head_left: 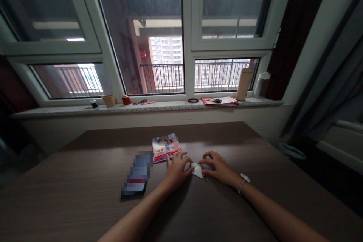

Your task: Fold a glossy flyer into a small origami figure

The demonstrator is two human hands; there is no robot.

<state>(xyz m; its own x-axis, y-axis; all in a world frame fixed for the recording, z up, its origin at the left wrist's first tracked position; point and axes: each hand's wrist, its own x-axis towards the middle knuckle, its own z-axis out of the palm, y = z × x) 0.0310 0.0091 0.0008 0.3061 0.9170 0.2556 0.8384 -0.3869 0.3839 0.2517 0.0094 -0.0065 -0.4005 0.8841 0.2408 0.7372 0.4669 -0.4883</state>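
Observation:
A small piece of folded paper (197, 171), white with a colored strip at its lower right edge, lies on the table between my hands. My left hand (179, 169) is closed at its left side, the thumb and fingers pinching that edge. From the other side my right hand (217, 167), with a pale bracelet at the wrist, curls its fingers onto the paper's upper right edge. Just beyond my left hand sits a stack of colorful printed leaflets (166, 145), and my left fingertips come close to its near edge.
Left of my left arm lies a phone (137, 176) with a blurred screen, on the brown table (85, 181). The windowsill (170, 106) holds a paper cup (109, 101), a red spool (126, 100), a bracelet (193, 100), leaflets with scissors (217, 101) and a tan bottle (244, 84).

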